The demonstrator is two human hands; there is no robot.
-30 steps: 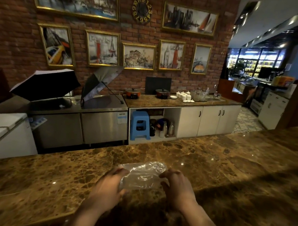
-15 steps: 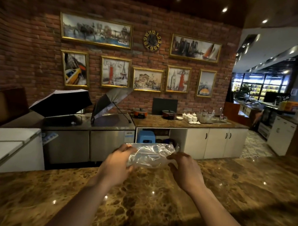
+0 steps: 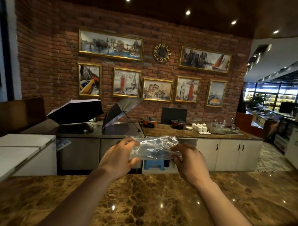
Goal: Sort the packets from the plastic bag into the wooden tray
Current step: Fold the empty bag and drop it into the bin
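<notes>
Head view: clear plastic bag (image 3: 154, 147) held up in both hands, above the marble counter (image 3: 155, 210).

Left hand (image 3: 117, 157) pinched shut on the bag's left end, right hand (image 3: 190, 161) closed on its right end (contents too blurred to tell); raised clear of the counter, level with the far cabinets (image 3: 230, 153) and blue stool (image 3: 154, 164) behind.

A single head-worn view looks forward and slightly down across the glossy brown marble counter (image 3: 155, 210), close beneath it, facing the red brick wall (image 3: 47, 67) far beyond that counter.
</notes>
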